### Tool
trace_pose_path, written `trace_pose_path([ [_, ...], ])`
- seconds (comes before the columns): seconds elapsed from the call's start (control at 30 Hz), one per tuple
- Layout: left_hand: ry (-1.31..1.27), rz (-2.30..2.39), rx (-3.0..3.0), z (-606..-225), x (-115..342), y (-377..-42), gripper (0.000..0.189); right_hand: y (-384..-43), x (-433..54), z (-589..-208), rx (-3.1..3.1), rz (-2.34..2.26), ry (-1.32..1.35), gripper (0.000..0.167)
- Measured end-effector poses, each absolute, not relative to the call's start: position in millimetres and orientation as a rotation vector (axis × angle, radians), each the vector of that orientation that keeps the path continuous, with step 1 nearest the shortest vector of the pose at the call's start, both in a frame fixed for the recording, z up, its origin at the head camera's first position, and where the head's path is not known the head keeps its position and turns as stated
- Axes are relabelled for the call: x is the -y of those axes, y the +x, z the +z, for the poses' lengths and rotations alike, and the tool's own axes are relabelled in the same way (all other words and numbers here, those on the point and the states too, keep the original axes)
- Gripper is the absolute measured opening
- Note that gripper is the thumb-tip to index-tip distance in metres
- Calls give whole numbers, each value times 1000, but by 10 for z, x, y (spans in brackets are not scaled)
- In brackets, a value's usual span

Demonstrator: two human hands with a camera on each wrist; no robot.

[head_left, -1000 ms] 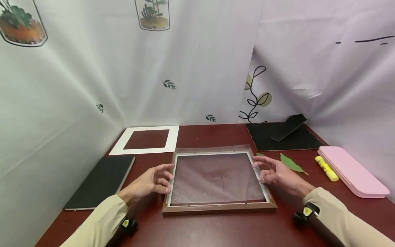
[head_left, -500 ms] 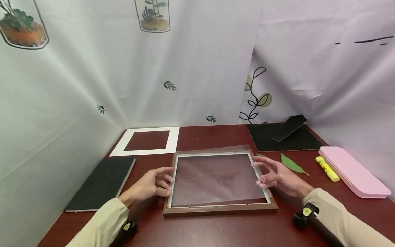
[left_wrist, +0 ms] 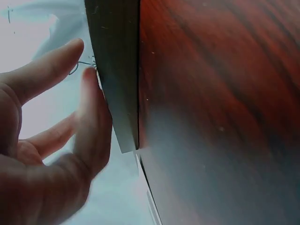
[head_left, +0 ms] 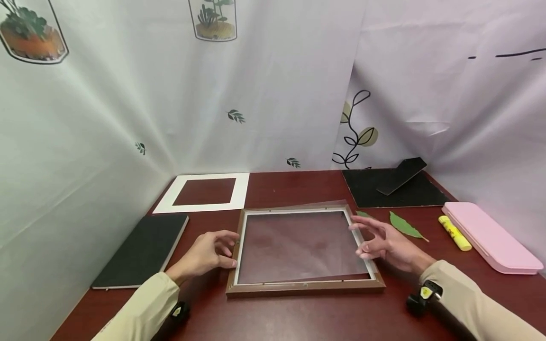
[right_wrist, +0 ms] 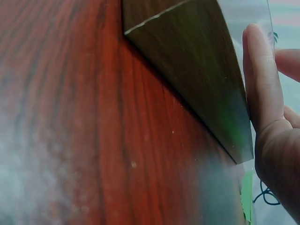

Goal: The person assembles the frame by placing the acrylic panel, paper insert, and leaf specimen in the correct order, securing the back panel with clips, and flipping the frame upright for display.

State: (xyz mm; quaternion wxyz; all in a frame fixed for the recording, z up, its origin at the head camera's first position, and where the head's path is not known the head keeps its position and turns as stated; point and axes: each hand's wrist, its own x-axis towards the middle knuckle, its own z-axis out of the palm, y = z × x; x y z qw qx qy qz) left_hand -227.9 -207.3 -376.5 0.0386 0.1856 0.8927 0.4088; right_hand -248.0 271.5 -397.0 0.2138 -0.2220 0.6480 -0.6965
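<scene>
A brown picture frame (head_left: 307, 290) with a pale inner lip lies on the dark red table in the head view. Over its opening lies a clear sheet (head_left: 294, 246), slightly askew, its upper right corner reaching past the frame's far edge. My left hand (head_left: 204, 253) rests at the frame's left side, fingers loosely bent; in the left wrist view its thumb (left_wrist: 93, 117) lies along the frame's side. At the right side my right hand (head_left: 386, 244) has thumb and fingers spread. In the right wrist view, its thumb (right_wrist: 262, 75) overlaps the sheet near its edge.
A white mat board (head_left: 209, 207) lies at back left, with a dark notebook (head_left: 141, 251) before it. At back right is a black backing board (head_left: 362, 189) with a stand. Green leaves (head_left: 403, 224), a yellow tube (head_left: 454, 233) and a pink case (head_left: 490, 237) lie right.
The clear sheet has shifted a little, and its far edge now slants more, with less showing past the frame's upper left. My left fingers have moved slightly left. My right hand has hardly moved.
</scene>
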Motion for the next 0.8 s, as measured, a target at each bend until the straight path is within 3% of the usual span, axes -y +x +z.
trace_pose_path([
  [0.5,566,1140,-2774,-3765,2046,-2314,63,-2453,-2670,-3911,-1917,-1851,-561,78],
  [0.8,565,1086,-2752,-3777,2018,-2316,67,-2535,-2619,-3850,-2395,-1443,-660,77],
])
